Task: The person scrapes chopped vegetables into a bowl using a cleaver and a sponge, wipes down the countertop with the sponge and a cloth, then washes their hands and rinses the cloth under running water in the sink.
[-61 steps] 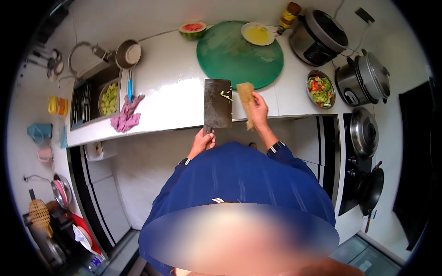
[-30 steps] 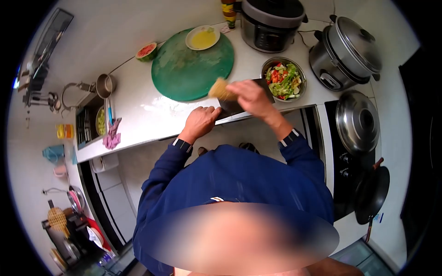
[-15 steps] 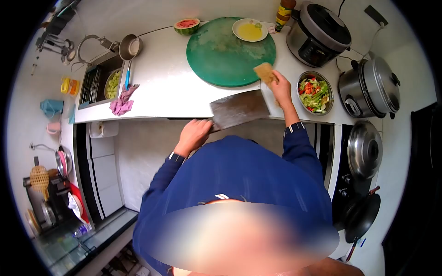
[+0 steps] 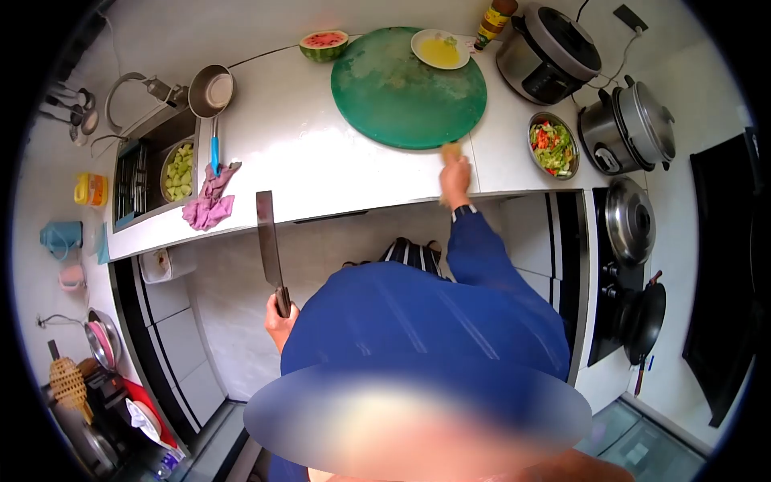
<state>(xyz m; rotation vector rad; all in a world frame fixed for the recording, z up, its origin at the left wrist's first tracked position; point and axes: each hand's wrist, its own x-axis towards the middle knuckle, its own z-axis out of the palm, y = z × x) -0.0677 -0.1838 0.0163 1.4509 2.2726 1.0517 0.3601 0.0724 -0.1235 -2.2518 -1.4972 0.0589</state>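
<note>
My left hand [image 4: 279,324] is closed around the handle of a cleaver [image 4: 269,241], held upright away from the counter edge, with its blade seen nearly edge-on. My right hand [image 4: 455,178] grips a tan cloth [image 4: 451,151] at the counter's front, by the near rim of the round green cutting board [image 4: 409,96]. Only parts of the cloth show around the fingers. A white plate [image 4: 440,51] with yellow liquid rests on the board's far right side. To the right stands a metal bowl [image 4: 553,145] of chopped vegetables.
On the left, a sink [image 4: 132,213] holds a bowl of green pieces [image 4: 178,173]. A pink cloth [image 4: 210,205] and a blue-handled saucepan [image 4: 212,91] lie beside it. A cut watermelon [image 4: 324,46] sits behind. Two cookers [image 4: 548,56] and a stove [image 4: 606,321] line the right.
My left hand has swung the cleaver left and back from the counter, turning the blade upright. My right hand has moved left with the cloth. The view has shifted a little.
</note>
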